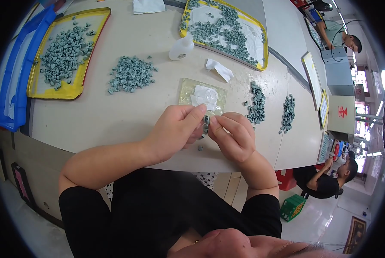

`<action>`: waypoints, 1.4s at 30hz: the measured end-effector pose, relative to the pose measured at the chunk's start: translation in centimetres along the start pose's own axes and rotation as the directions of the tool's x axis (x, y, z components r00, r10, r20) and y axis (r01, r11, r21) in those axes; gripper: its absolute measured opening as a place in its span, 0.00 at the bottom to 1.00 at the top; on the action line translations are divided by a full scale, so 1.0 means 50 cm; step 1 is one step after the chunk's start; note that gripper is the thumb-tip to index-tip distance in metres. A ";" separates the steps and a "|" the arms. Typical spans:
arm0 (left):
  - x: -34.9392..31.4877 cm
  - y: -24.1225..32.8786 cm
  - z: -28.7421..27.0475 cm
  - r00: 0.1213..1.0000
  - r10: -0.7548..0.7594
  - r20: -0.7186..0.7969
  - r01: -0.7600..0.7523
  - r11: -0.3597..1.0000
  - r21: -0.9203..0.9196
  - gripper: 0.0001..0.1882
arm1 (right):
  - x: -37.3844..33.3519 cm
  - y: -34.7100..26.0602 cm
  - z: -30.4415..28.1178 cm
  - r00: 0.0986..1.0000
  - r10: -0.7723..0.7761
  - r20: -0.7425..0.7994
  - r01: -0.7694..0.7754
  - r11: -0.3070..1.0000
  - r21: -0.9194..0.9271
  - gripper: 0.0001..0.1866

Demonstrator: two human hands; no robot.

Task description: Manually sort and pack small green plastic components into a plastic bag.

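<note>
Both hands meet over the front of the table. My left hand (175,131) is closed, its thumb and fingers pinching small grey-green stone-like pieces (206,122) with dark parts. From the other side my right hand (234,135) pinches at the same pieces; exactly how many there are is hard to tell. Just beyond the fingers lies a yellowish see-through pad (187,92) with a crumpled white tissue (205,97) on it. One loose piece (200,148) rests on the table below the hands. To the right of the pad is a pile of similar pieces (257,105).
Another pile (131,74) lies left, and a smaller one (288,112) far right. Yellow-rimmed trays of pieces stand at the left (78,92) and back (264,47). A white bottle (181,47), a folded tissue (219,69) and a blue bin (7,101) are around. Two people sit at right.
</note>
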State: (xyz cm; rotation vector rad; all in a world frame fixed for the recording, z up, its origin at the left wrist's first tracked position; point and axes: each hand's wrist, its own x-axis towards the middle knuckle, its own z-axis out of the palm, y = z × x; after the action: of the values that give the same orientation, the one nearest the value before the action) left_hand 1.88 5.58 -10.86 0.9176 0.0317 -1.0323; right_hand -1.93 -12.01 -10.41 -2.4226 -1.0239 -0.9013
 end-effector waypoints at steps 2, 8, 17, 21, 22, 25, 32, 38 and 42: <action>-0.002 0.001 0.000 1.000 -0.008 -0.002 0.008 1.000 -0.005 0.21 | 0.003 0.000 0.000 1.000 -0.026 0.008 0.026 1.000 -0.016 0.11; -0.006 -0.012 0.003 0.989 0.120 -0.087 -0.109 0.986 0.124 0.19 | 0.010 -0.006 0.003 0.999 -0.027 0.031 0.026 0.999 0.028 0.12; -0.010 -0.029 0.005 0.818 0.571 -0.073 -0.426 0.686 0.590 0.16 | 0.001 -0.018 0.016 0.977 0.214 -0.026 -0.197 0.936 0.293 0.15; -0.005 -0.036 0.012 0.750 0.660 -0.035 -0.472 0.572 0.671 0.14 | -0.004 -0.018 0.021 0.980 0.192 -0.042 -0.173 0.943 0.285 0.15; -0.005 -0.036 0.014 0.727 0.686 -0.028 -0.481 0.538 0.692 0.14 | -0.006 -0.018 0.024 0.981 0.178 -0.072 -0.151 0.948 0.281 0.14; -0.003 -0.039 0.016 0.680 0.733 0.007 -0.485 0.443 0.754 0.13 | -0.006 -0.017 0.024 0.982 0.159 -0.099 -0.127 0.953 0.274 0.14; 0.000 -0.025 0.016 0.720 0.694 0.006 -0.462 0.473 0.750 0.14 | 0.005 -0.008 0.007 0.968 0.250 -0.022 -0.229 0.917 0.326 0.13; -0.003 -0.021 0.031 0.885 0.466 0.022 -0.350 0.632 0.692 0.18 | -0.010 0.058 -0.068 0.712 0.697 0.085 -0.702 0.710 0.053 0.08; -0.002 -0.023 0.025 0.922 0.388 -0.001 -0.310 0.739 0.599 0.16 | -0.033 0.100 -0.101 0.555 0.809 0.194 -0.805 0.581 -0.121 0.07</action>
State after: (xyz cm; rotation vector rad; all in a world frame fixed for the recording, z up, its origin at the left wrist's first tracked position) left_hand 0.49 4.60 -10.73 1.4953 -0.3701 -0.6216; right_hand -1.24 -18.94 -8.24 -2.6059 0.1505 -0.2825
